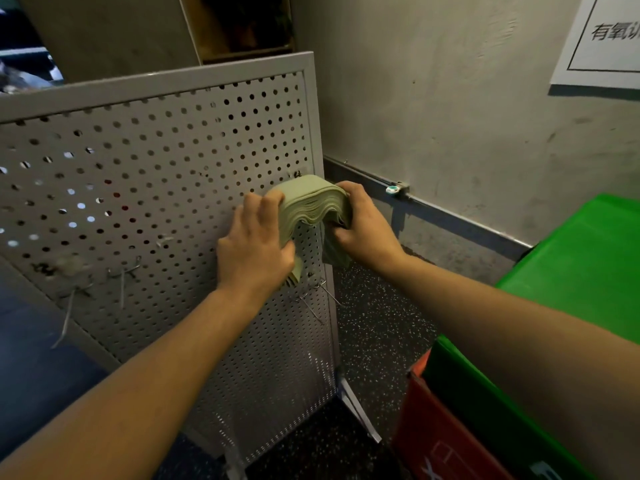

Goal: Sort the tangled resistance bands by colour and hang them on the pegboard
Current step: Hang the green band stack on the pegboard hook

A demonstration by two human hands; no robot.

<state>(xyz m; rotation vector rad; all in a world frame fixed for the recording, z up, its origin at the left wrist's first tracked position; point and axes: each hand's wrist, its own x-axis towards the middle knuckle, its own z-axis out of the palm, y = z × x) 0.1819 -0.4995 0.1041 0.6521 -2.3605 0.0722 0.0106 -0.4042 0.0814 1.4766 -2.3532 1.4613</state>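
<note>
A thick stack of pale green resistance bands [313, 199] arches against the right side of the grey pegboard [156, 174], near its right edge. My left hand [258, 242] grips the left leg of the stack with curled fingers. My right hand [363, 223] grips the right leg, thumb underneath. Whatever hook bears the bands is hidden behind them. Bare metal hooks [322, 296] stick out of the board just below my hands.
More bare hooks [121, 278] sit at the board's lower left. A green box [581, 265] and a red crate [450, 441] stand at the right on the speckled floor [374, 327]. A wall with a rail [433, 206] and a paper notice [602, 39] rises behind.
</note>
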